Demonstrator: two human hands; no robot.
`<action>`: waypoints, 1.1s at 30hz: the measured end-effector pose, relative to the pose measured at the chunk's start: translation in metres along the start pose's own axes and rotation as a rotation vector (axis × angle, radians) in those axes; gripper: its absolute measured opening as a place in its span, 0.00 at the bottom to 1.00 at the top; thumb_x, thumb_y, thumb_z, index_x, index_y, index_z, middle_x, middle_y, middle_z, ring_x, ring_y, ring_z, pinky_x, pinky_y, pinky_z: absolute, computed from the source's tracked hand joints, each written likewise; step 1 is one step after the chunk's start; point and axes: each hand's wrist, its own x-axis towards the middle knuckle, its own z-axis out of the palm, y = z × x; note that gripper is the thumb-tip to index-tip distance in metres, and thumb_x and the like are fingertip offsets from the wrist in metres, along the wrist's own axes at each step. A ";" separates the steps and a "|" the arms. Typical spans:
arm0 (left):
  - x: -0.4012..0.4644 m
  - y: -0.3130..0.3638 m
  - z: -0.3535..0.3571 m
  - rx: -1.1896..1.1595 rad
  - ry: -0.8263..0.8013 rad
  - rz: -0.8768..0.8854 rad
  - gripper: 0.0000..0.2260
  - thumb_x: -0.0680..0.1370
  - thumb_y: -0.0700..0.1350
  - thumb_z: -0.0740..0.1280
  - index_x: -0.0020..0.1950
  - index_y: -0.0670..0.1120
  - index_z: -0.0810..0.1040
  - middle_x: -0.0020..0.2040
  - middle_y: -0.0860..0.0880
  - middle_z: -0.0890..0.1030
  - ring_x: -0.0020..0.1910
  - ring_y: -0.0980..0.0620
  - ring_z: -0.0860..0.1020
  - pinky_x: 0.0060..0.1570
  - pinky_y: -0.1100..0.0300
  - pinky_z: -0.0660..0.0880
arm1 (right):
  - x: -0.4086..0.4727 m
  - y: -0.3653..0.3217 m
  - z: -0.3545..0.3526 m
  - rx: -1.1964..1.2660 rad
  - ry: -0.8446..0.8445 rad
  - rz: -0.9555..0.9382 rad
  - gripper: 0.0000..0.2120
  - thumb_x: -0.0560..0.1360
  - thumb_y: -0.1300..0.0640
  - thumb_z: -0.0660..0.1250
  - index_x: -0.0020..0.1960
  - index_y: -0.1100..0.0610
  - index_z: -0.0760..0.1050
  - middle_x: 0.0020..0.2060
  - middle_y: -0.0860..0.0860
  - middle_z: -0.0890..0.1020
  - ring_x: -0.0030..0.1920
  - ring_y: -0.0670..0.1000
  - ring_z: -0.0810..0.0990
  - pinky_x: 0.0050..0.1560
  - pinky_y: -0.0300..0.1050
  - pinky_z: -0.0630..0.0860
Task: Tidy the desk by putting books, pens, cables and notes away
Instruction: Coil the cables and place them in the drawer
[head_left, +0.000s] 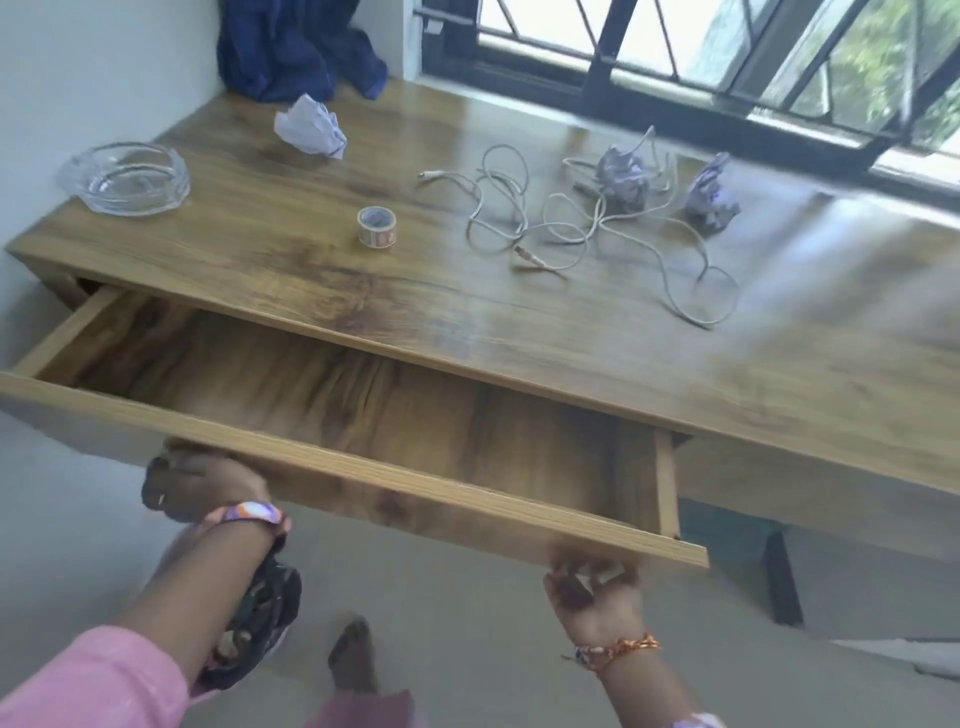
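My left hand (200, 486) has its grip curled under the bottom edge of the drawer front (363, 480), fingers tucked out of sight beneath the wood, and my right hand (592, 584) does the same near the drawer's right corner, fingers hooked up under the edge. Between them the drawer (332, 384) stands wide open below the worktop (519, 322), and what I can see of its floor is bare wood. I judge this to be the opening step, making room before anything gets put away. Everything to be cleared lies on the worktop: the tangled white cable (576, 228) toward the right, with one crumpled paper ball (621, 179) sitting on its loops and another (709, 192) just beside it, a third paper ball (311, 127) far back on the left, and a roll of tape (376, 227) in the middle. A glass ashtray (124, 179) sits at the left end. Next I should let go with one hand and reach for the cable, gathering its loops so none trail over the edge.
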 end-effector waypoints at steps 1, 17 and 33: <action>-0.014 -0.003 0.001 -0.038 0.111 0.062 0.24 0.81 0.44 0.54 0.72 0.32 0.56 0.73 0.34 0.59 0.69 0.36 0.64 0.71 0.54 0.61 | -0.005 -0.011 -0.007 -0.014 -0.051 -0.092 0.16 0.77 0.45 0.52 0.34 0.50 0.65 0.23 0.49 0.78 0.28 0.49 0.78 0.30 0.37 0.71; -0.081 -0.008 0.006 0.854 -0.225 1.150 0.14 0.79 0.44 0.55 0.59 0.56 0.75 0.58 0.50 0.79 0.58 0.46 0.75 0.55 0.55 0.70 | -0.111 0.001 -0.017 -1.623 -0.439 -1.702 0.15 0.75 0.63 0.59 0.51 0.54 0.82 0.51 0.49 0.84 0.51 0.52 0.81 0.50 0.42 0.77; -0.130 -0.098 -0.068 0.961 -0.315 1.297 0.12 0.80 0.52 0.56 0.59 0.58 0.76 0.55 0.51 0.80 0.53 0.49 0.78 0.43 0.60 0.72 | -0.192 0.026 -0.067 -1.866 -0.429 -1.093 0.07 0.65 0.68 0.72 0.38 0.58 0.84 0.29 0.45 0.80 0.30 0.38 0.75 0.30 0.27 0.66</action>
